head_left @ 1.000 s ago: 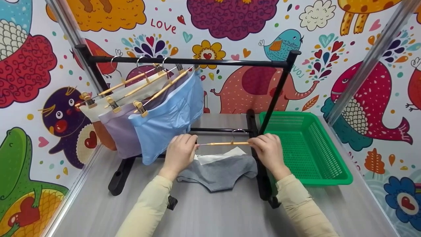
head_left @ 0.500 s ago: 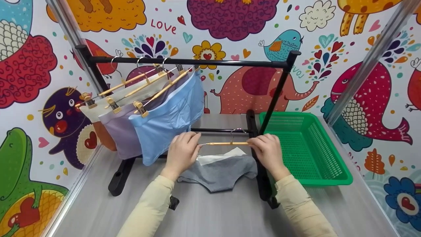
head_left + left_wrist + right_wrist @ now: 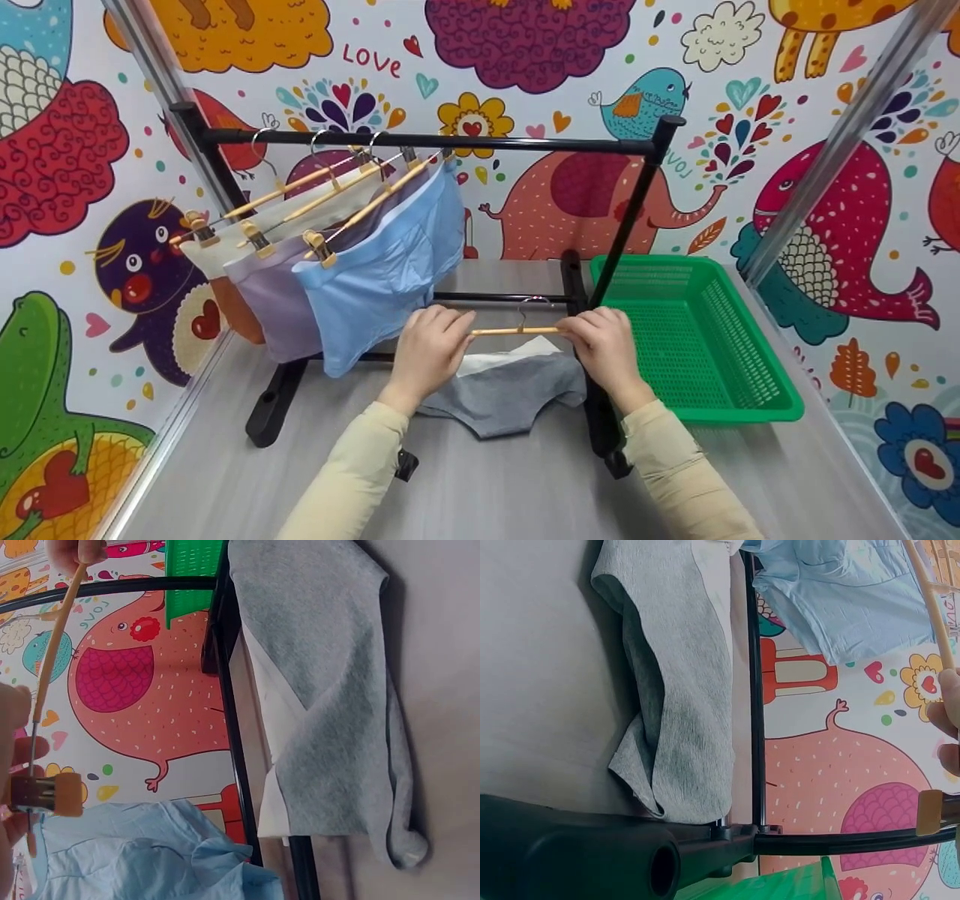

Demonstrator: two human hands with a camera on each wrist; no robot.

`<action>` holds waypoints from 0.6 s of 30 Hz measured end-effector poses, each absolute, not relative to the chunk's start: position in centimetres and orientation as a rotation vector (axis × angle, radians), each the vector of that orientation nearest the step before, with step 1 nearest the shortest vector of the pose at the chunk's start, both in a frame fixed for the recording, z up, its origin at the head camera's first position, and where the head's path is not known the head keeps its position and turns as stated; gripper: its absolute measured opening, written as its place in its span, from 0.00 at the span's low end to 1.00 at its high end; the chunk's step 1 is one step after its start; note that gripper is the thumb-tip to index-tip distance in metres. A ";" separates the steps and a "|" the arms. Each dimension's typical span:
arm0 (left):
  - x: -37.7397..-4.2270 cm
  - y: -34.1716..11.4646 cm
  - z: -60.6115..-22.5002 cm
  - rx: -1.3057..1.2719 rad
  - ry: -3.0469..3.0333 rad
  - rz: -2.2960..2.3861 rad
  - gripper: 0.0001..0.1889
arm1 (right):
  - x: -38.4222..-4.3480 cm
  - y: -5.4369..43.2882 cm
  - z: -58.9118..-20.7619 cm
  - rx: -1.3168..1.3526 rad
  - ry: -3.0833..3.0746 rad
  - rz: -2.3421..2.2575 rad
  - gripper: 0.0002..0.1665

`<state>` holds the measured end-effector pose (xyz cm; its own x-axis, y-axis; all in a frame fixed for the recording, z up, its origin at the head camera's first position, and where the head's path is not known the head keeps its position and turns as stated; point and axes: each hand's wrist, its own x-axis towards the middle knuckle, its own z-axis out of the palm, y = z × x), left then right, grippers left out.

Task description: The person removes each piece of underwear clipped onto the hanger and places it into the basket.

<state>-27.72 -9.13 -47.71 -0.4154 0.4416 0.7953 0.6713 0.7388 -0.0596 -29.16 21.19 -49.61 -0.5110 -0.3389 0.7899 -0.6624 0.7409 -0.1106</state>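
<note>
A pale grey surface (image 3: pixel 480 495) meets a cartoon-printed wall (image 3: pixel 585 199). Blue shorts (image 3: pixel 382 277) and purple shorts (image 3: pixel 274 311) hang on a black rack (image 3: pixel 525 142), a green basket (image 3: pixel 787 409) beside it. Grey underpants (image 3: pixel 502 401) lie below a wooden hanger (image 3: pixel 517 331); the left hand (image 3: pixel 429 351) and right hand (image 3: pixel 604 351) pinch its opposite ends, fingers curled nearly closed.
</note>
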 end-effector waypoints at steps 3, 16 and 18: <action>-27.7 -9.1 -47.9 -0.841 -2.074 -0.336 0.13 | -29.1 21.1 -49.6 0.745 -2.149 0.522 0.05; -27.7 -9.0 -48.0 -0.849 -2.064 -0.330 0.09 | -29.2 20.7 -49.7 0.750 -2.123 0.549 0.05; -27.6 -8.9 -48.0 -0.848 -2.065 -0.334 0.09 | -29.1 20.7 -49.7 0.745 -2.131 0.558 0.05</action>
<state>-27.64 -8.92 -47.96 -0.4031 0.4472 0.7985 0.6760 0.7336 -0.0696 -29.13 20.68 -49.71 -0.5123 -0.3200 0.7970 -0.6693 0.7302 -0.1370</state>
